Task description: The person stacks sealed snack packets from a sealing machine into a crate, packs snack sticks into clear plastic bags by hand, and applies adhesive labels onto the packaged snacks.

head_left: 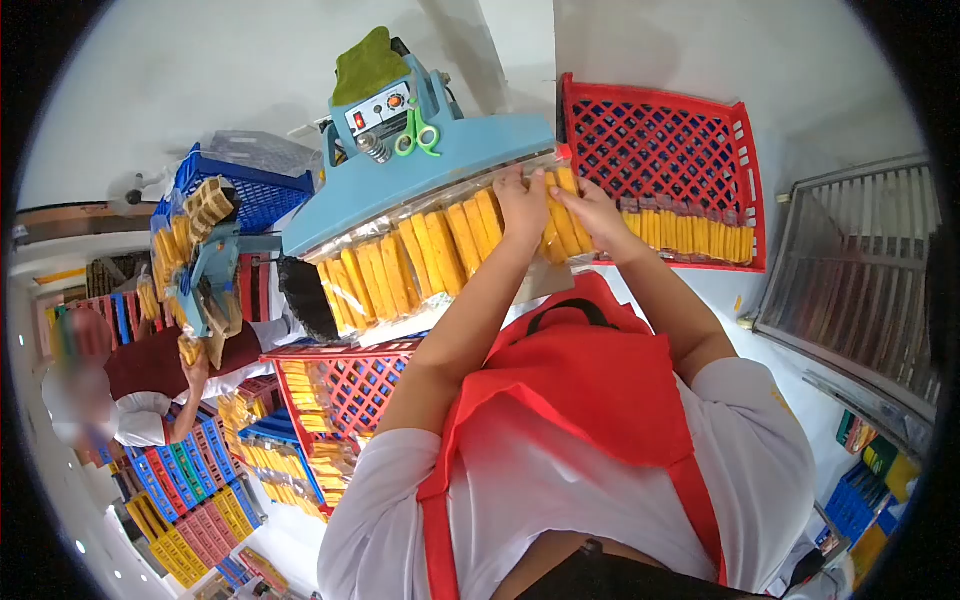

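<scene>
The left hand (524,207) touches slim, clear-plastic packets of yellow sticks (435,255), grip unclear; the right hand (596,216) pinches one; beyond, a long pale-blue machine (480,146).

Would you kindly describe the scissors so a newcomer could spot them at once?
Start at the long light-blue machine. On it is a control panel with an orange knob. Just beside that, the scissors stand out from the olive cloth and metal spring by their two bright green loop handles.

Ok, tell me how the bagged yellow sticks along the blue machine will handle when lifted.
The bagged yellow sticks probably stay fairly stiff, since they look thick and straight. Their shiny, wrinkled plastic may feel slippery and crumple easily.
</scene>
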`<state>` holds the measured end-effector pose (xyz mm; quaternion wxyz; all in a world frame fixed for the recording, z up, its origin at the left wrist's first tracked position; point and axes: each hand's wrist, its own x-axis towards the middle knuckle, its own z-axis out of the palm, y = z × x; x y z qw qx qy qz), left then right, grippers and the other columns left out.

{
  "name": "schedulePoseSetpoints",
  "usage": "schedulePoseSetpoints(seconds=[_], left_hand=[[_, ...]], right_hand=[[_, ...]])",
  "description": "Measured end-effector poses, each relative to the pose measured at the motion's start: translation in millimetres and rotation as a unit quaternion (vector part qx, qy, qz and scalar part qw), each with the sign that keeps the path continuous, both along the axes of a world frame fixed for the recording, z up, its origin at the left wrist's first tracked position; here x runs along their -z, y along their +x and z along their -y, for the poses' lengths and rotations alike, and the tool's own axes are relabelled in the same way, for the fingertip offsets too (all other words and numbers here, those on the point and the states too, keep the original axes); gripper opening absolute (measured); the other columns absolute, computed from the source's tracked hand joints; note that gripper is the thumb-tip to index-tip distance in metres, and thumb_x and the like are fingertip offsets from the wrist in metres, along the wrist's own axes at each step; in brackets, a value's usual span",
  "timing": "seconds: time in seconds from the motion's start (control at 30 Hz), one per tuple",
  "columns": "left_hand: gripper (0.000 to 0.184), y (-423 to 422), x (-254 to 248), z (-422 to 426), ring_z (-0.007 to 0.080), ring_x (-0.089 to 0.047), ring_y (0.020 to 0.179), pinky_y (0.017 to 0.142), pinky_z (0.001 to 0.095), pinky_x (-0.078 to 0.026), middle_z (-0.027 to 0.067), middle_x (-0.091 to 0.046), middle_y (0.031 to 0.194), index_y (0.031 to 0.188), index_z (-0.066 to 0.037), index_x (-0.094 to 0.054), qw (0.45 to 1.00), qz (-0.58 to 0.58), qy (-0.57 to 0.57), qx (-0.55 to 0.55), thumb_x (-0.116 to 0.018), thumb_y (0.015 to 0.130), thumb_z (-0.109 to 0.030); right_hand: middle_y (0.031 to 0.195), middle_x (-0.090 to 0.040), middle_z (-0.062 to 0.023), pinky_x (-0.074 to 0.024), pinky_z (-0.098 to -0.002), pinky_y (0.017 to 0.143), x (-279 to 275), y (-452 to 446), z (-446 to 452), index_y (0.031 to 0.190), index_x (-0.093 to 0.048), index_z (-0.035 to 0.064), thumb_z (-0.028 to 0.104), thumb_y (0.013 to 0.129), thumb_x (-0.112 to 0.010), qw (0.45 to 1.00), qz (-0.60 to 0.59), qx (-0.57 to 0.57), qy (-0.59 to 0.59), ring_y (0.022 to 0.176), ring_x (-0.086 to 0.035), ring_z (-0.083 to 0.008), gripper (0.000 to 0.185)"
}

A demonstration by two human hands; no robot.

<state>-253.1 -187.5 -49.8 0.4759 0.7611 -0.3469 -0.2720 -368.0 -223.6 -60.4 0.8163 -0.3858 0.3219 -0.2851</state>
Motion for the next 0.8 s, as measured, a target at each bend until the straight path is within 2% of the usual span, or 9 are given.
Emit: schedulePoseSetpoints(seconds=[0.13, 0.2, 0.23, 0.3, 0.4, 0.53, 0.67, 0.73, 0.8], left_hand=[[0.049, -5.6, -21.9, -16.7, 0.0399, -0.032, 0.113, 0.094, 0.0375, -0.028, 0.0329, -0.030, 0.120, 0.110, 0.014, -0.040, 0.997, 0.077, 0.004, 0.023, -0.054, 0.077, -0.020], [0.050, -0.6, -35.0, -38.6, 0.0405, -0.030, 0.115, 0.095, 0.0375, -0.027, 0.0333, -0.030, 0.121, 0.114, 0.010, -0.039, 0.976, 0.170, -0.031, 0.131, -0.053, 0.077, -0.020], [0.050, 1.3, -46.3, -49.7, 0.0405, -0.030, 0.115, 0.095, 0.0375, -0.027, 0.0333, -0.030, 0.121, 0.114, 0.010, -0.039, 0.976, 0.172, -0.029, 0.130, -0.053, 0.077, -0.020], [0.042, 7.4, -68.4, -73.4, 0.0328, -0.037, 0.113, 0.093, 0.0359, -0.030, 0.0243, -0.037, 0.121, 0.114, 0.000, -0.045, 0.969, 0.110, -0.011, 0.222, -0.053, 0.077, -0.020], [0.038, 37.7, -72.3, -125.4, 0.0290, -0.041, 0.111, 0.091, 0.0341, -0.033, 0.0184, -0.042, 0.119, 0.114, -0.004, -0.047, 0.958, 0.120, -0.005, 0.260, -0.053, 0.078, -0.015], [0.031, 68.6, -62.0, -193.4, 0.0296, -0.047, 0.103, 0.086, 0.0337, -0.037, 0.0166, -0.049, 0.111, 0.106, -0.001, -0.052, 0.977, 0.110, 0.002, 0.184, -0.054, 0.077, -0.012], [0.029, 88.3, -52.9, -266.4, 0.0175, -0.052, 0.090, 0.075, 0.0253, -0.042, 0.0119, -0.053, 0.103, 0.107, -0.002, -0.052, 0.999, -0.018, -0.007, 0.027, -0.054, 0.078, -0.007], [0.030, 110.1, -25.5, -310.0, 0.0134, -0.051, 0.086, 0.072, 0.0228, -0.042, 0.0103, -0.053, 0.103, 0.108, -0.001, -0.051, 1.000, -0.007, 0.020, 0.005, -0.053, 0.078, -0.005], [0.031, 114.2, -42.3, -337.2, 0.0147, -0.050, 0.094, 0.079, 0.0245, -0.039, 0.0113, -0.052, 0.106, 0.110, 0.002, -0.048, 0.999, -0.028, 0.039, -0.020, -0.051, 0.080, -0.005]], right_hand=[[0.093, -0.056, -0.0066, -0.0443, -0.0254, 0.069, -5.6, 11.0, -5.1, 0.105, -0.049, -0.0005, 0.014, 0.079, -0.055, 0.998, -0.053, 0.008, -0.029, 0.081, -0.054, -0.0127, 0.031], [0.093, -0.057, -0.0067, -0.0443, -0.0256, 0.069, -16.2, 15.9, -8.7, 0.105, -0.050, -0.0007, 0.014, 0.078, -0.056, 0.997, -0.074, 0.011, -0.037, 0.081, -0.054, -0.0128, 0.031], [0.092, -0.057, -0.0073, -0.0447, -0.0261, 0.068, -20.6, 19.1, -11.1, 0.103, -0.051, -0.0008, 0.015, 0.078, -0.056, 0.993, -0.104, 0.010, -0.053, 0.080, -0.055, -0.0132, 0.030], [0.090, -0.058, -0.0078, -0.0451, -0.0266, 0.067, -19.9, 25.6, -14.9, 0.102, -0.052, -0.0009, 0.017, 0.078, -0.057, 0.989, -0.130, 0.008, -0.070, 0.079, -0.055, -0.0136, 0.030], [0.086, -0.059, -0.0096, -0.0463, -0.0278, 0.063, -15.6, 28.8, -15.4, 0.098, -0.053, -0.0040, 0.022, 0.075, -0.061, 0.988, -0.150, 0.029, -0.027, 0.072, -0.058, -0.0152, 0.035], [0.086, -0.059, -0.0098, -0.0466, -0.0279, 0.065, 6.9, 33.2, -12.1, 0.096, -0.053, -0.0043, 0.021, 0.075, -0.062, 0.993, -0.109, 0.036, -0.034, 0.074, -0.057, -0.0154, 0.035], [0.093, -0.057, -0.0100, -0.0465, -0.0281, 0.069, -15.1, 31.5, -18.8, 0.101, -0.050, -0.0045, 0.023, 0.076, -0.061, 0.992, -0.111, 0.036, -0.038, 0.080, -0.057, -0.0157, 0.038], [0.093, -0.057, -0.0103, -0.0465, -0.0278, 0.069, -15.0, 30.9, -17.4, 0.101, -0.050, -0.0045, 0.024, 0.076, -0.061, 0.988, -0.142, 0.034, -0.047, 0.080, -0.057, -0.0162, 0.039], [0.094, -0.057, -0.0106, -0.0465, -0.0275, 0.069, -16.7, 30.5, -19.1, 0.101, -0.050, -0.0045, 0.024, 0.075, -0.062, 0.983, -0.174, 0.030, -0.054, 0.080, -0.057, -0.0167, 0.041]])
